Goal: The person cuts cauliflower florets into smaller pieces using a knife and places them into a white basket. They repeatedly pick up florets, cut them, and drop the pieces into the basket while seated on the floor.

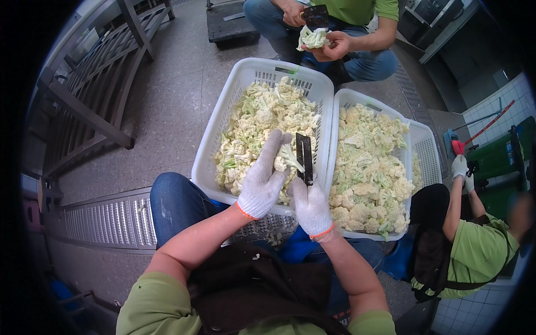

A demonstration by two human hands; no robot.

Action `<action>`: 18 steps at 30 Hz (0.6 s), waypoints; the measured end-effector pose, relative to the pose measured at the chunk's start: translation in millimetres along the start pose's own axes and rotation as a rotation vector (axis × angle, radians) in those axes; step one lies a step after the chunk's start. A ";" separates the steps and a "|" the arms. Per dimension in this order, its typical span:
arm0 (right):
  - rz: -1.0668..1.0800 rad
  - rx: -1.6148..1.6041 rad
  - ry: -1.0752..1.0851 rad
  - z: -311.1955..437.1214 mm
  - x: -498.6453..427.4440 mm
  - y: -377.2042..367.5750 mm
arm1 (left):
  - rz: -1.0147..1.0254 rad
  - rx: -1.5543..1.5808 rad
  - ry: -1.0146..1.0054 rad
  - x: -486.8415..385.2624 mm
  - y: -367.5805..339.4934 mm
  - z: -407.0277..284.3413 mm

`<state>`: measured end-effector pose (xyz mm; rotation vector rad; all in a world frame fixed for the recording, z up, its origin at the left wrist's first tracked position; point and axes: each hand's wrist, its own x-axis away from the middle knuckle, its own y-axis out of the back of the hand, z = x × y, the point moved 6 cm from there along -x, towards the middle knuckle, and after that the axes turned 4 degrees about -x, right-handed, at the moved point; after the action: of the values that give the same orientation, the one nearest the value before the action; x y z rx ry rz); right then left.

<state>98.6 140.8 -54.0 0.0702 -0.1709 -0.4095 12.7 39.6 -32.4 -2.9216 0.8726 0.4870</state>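
My left hand [263, 180], in a white knit glove with an orange cuff, grips a cauliflower floret [288, 159] by its head, with the pale stem pointing right. In my right hand [310, 203], gloved the same way, is a dark-bladed knife [304, 157]; its handle is hidden in my fingers. The blade stands upright in the view, right at the stem's end; whether it cuts in cannot be told. Both hands are above a white plastic basket [211, 138] full of cut cauliflower florets [259, 111].
A second white basket [333, 144] of florets stands against the first, with a third basket [428, 146] beyond. Opposite, a co-worker's hand [337, 46] holds cauliflower under a cleaver [316, 16]. Another gloved person [469, 247] sits at right. A metal rack [96, 109] stands left; a floor drain grate [104, 222] lies below.
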 end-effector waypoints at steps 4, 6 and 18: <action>0.038 -0.057 -0.009 3.5 -4.0 -2.3 | 0.049 0.037 0.163 4.7 -2.3 6.1; 0.053 -0.251 -0.150 1.7 -4.5 -3.3 | 0.064 0.183 0.289 3.1 -1.8 14.8; -0.147 -0.056 -0.008 6.4 -19.0 34.2 | 0.022 0.590 0.545 -8.6 3.7 37.1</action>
<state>93.7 179.5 -47.0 0.0264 -0.1624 -0.5611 -6.7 46.2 -64.8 -2.4935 0.8928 -0.5168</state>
